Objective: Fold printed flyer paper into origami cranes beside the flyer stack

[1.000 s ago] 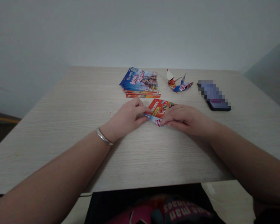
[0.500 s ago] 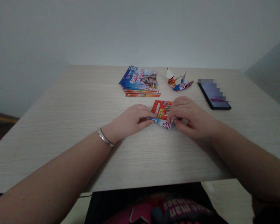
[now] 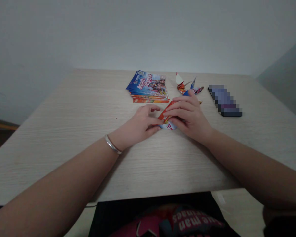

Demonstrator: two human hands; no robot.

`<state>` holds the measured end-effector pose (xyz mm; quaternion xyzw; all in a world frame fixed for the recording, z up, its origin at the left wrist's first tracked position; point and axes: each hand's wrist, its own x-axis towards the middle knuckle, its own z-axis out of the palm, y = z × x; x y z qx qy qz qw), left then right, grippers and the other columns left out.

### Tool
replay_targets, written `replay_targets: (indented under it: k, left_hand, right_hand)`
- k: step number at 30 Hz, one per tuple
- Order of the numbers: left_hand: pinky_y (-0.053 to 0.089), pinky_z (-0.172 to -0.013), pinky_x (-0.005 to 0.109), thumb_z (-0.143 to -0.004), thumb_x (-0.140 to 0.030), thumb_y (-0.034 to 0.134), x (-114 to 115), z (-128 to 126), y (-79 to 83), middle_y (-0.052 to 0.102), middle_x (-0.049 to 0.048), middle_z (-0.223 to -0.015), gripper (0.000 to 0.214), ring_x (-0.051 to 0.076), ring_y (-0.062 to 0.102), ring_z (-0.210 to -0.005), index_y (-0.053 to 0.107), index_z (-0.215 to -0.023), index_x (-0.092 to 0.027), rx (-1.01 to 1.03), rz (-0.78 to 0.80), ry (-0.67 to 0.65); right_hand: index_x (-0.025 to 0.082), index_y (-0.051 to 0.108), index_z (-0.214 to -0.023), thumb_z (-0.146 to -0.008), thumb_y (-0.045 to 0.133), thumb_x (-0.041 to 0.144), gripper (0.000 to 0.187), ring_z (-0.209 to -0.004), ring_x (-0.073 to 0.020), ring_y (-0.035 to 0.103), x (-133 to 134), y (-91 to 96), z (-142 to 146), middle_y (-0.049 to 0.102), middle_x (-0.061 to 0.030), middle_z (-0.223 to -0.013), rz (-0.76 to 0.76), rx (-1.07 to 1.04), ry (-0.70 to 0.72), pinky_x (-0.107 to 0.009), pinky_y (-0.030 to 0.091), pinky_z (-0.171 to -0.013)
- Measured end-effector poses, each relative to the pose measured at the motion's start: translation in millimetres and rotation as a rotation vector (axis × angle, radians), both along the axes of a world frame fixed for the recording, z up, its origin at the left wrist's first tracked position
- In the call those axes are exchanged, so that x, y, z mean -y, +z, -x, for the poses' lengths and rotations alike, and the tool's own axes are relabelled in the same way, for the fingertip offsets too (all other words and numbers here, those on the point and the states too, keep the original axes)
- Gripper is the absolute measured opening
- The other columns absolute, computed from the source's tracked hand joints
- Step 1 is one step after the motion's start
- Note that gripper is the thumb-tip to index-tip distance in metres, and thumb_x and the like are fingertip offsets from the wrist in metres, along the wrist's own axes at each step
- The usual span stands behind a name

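A printed paper sheet [image 3: 164, 113], red on one face and blue-white along a folded strip at its near edge, lies on the table between my hands. My left hand [image 3: 146, 124] pinches its near left corner between thumb and index finger, the other fingers raised and curled. Over the right part of the paper is my right hand [image 3: 189, 115], its fingers pressed together on the red face and its thumb at the folded strip. Much of the sheet is hidden under that hand. Just beyond are folded paper cranes [image 3: 180, 86], partly covered by the right fingers.
A fanned stack of printed leaflets [image 3: 148, 87] sits at the back of the pale wooden table [image 3: 88, 108]. To the right lies a phone [image 3: 224, 100] with a blurred screen. The wall [image 3: 148, 36] rises behind the table's far edge.
My right hand has moved left and slightly away from me, and its fingers now lie across the red face. My left hand stays at the left corner, with its upper fingers lifted.
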<state>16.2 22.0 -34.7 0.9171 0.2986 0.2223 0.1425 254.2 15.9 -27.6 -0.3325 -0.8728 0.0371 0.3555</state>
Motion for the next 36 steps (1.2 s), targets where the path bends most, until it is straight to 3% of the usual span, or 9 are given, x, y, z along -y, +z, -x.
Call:
replay_targets:
  k: [5,8,11,15,20,24,29,32,36]
  left_hand:
    - [0.045,-0.107,0.045,-0.092,-0.017,0.057,-2.5,-2.7,1.3,0.071,0.0087,-0.114,0.019,0.023,0.062,-0.113,0.073,-0.103,-0.018,0.015,0.026,-0.044]
    - [0.048,-0.103,0.042,-0.094,-0.016,0.054,-4.1,-2.4,3.6,0.074,0.0069,-0.110,0.020,0.020,0.066,-0.107,0.071,-0.103,-0.018,0.035,0.109,-0.066]
    - [0.050,-0.101,0.038,-0.093,-0.018,0.053,-3.7,-0.8,3.9,0.072,0.0072,-0.115,0.020,0.019,0.066,-0.107,0.070,-0.106,-0.018,0.063,0.146,-0.034]
    - [0.051,-0.099,0.037,-0.087,-0.017,0.060,-4.6,1.9,1.7,0.073,0.0059,-0.114,0.022,0.018,0.066,-0.105,0.068,-0.107,-0.018,0.079,0.131,0.076]
    - [0.050,-0.102,0.041,-0.085,-0.014,0.059,-13.3,8.1,2.5,0.075,0.0068,-0.110,0.019,0.021,0.067,-0.107,0.072,-0.099,-0.018,0.018,0.002,-0.008]
    - [0.046,-0.110,0.045,-0.087,-0.016,0.059,-15.9,13.2,3.6,0.076,0.0053,-0.109,0.020,0.024,0.062,-0.123,0.073,-0.099,-0.021,0.014,-0.005,-0.045]
    - [0.051,-0.103,0.038,-0.090,-0.027,0.063,-7.3,13.3,4.7,0.074,0.0075,-0.117,0.019,0.021,0.068,-0.112,0.072,-0.104,-0.019,0.203,0.203,0.063]
    - [0.055,-0.094,0.035,-0.087,-0.028,0.067,-2.8,10.8,8.2,0.075,0.0080,-0.110,0.019,0.019,0.070,-0.101,0.070,-0.100,-0.016,0.288,0.360,0.120]
    - [0.056,-0.085,0.031,-0.086,-0.024,0.067,-0.7,5.9,11.2,0.075,0.0043,-0.096,0.012,0.015,0.069,-0.088,0.068,-0.094,-0.015,0.275,0.467,0.055]
  right_hand:
    - [0.026,0.057,-0.129,-0.090,0.058,0.029,0.039,-0.122,-0.0257,0.059,1.8,2.0,-5.2,0.069,-0.0067,-0.121,-0.004,0.043,0.121,-0.057,0.026,-0.121]
    - [0.027,0.056,-0.127,-0.082,0.058,0.024,0.045,-0.132,-0.0289,0.052,1.7,3.9,-13.7,0.066,-0.0066,-0.129,0.007,0.086,0.167,-0.059,0.019,-0.122]
    - [0.029,0.063,-0.108,-0.081,0.060,0.022,0.028,-0.135,-0.0296,0.049,-0.8,5.0,-20.0,0.068,-0.0029,-0.128,0.018,0.103,0.133,-0.060,0.017,-0.122]
    - [0.028,0.064,-0.094,-0.085,0.060,0.021,0.012,-0.119,-0.0256,0.062,-3.6,6.2,-23.3,0.076,-0.0010,-0.110,0.063,0.065,0.137,-0.058,0.022,-0.119]
    - [0.024,0.065,-0.091,-0.082,0.060,0.017,0.012,-0.090,-0.0191,0.071,-2.1,9.9,-28.5,0.077,-0.0027,-0.097,0.148,0.077,0.258,-0.039,0.050,-0.091]
    - [0.021,0.067,-0.096,-0.078,0.058,0.012,0.022,-0.082,-0.0169,0.070,3.7,11.9,-31.5,0.077,-0.0042,-0.095,0.251,0.136,0.217,-0.029,0.052,-0.073]
    - [0.020,0.067,-0.105,-0.080,0.060,0.013,0.027,-0.073,-0.0142,0.066,9.5,12.7,-29.8,0.074,-0.0035,-0.093,0.356,-0.005,0.156,-0.025,0.051,-0.064]
    - [0.021,0.067,-0.111,-0.084,0.063,0.016,0.028,-0.075,-0.0140,0.066,9.9,12.5,-29.5,0.074,-0.0039,-0.098,0.406,-0.099,0.155,-0.025,0.051,-0.063]
    - [0.023,0.068,-0.119,-0.087,0.066,0.019,0.033,-0.081,-0.0140,0.068,7.0,12.3,-29.9,0.075,-0.0047,-0.109,0.459,-0.109,0.259,-0.025,0.054,-0.066]
